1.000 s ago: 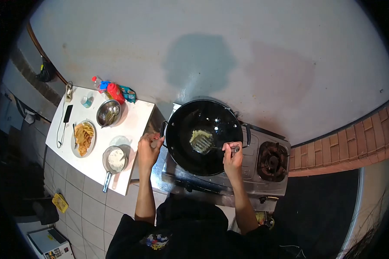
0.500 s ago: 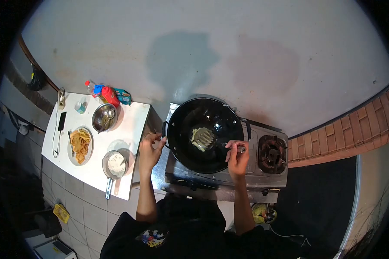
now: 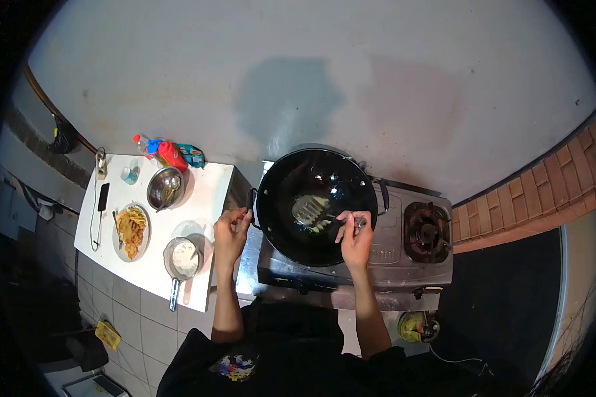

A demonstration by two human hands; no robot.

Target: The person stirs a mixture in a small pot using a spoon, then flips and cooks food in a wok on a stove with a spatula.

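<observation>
A large black wok (image 3: 278,228) sits on the stove's left side. My left hand (image 3: 230,235) is closed, its fingertips at the wok's left loop handle (image 3: 252,200). In my right hand (image 3: 355,239), above the wok's right part, is the handle of a slotted spatula (image 3: 308,211). The spatula's blade lies low in the wok, among pale yellowish food pieces (image 3: 322,225) that show around its edges and slots. Part of the food is hidden under the blade.
A bare burner (image 3: 427,231) is at the stove's right. On the white table (image 3: 155,268) at left are a plate of fried food (image 3: 131,231), a steel bowl (image 3: 165,188), a saucepan of white mixture (image 3: 184,257), bottles (image 3: 171,156) and a phone (image 3: 103,196). A wall (image 3: 404,132) stands behind.
The spatula blade has shifted left in the wok, and my right hand with it. The food now shows more to the blade's right. My left hand stays by the handle; the view has shifted slightly.
</observation>
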